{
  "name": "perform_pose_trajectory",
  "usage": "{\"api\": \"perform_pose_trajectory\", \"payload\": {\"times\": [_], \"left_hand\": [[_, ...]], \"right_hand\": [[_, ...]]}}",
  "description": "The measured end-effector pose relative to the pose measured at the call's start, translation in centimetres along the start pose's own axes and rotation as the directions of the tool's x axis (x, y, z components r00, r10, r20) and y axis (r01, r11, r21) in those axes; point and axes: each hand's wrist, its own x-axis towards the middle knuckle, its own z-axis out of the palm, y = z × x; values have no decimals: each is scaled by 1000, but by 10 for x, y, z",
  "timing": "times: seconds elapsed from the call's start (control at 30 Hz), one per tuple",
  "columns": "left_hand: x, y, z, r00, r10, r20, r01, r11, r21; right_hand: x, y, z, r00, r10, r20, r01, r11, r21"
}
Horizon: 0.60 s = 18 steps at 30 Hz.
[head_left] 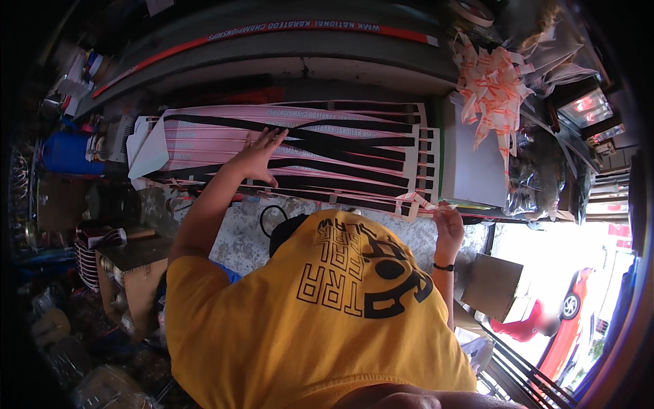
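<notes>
So, left hand (pixel 259 157), black strips (pixel 388 142) beneath

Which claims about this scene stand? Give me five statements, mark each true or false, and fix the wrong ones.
1. The left hand is spread over the black straps. True.
2. The right hand holds scissors. False: the right hand pinches a striped ribbon.
3. The wristband is on the left wrist. False: the wristband is on the right.
4. A bunch of orange-and-white ribbons is to the right of the black straps. True.
5. The shirt is blue. False: the shirt is yellow.
</notes>
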Motion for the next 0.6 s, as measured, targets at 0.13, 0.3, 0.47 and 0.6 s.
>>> {"api": "perform_pose_trajectory", "payload": {"times": [0.13, 0.3, 0.47, 0.6], "left_hand": [[-9, 3, 6, 997, 70, 16, -71, 993, 90], [-5, -3, 16, 993, 113, -38, -110, 991, 72], [11, -14, 6, 992, 122, 25, -122, 993, -5], [18, -22, 2, 992, 120, 45, -121, 993, 12]], "right_hand": [[-10, -2, 19, 998, -25, -51, 27, 999, 36], [-29, -7, 34, 994, -46, -99, 45, 999, -10], [-47, -2, 41, 986, 20, -164, -25, 999, -27], [-60, 1, 47, 986, -37, -162, 41, 999, 22]]}}
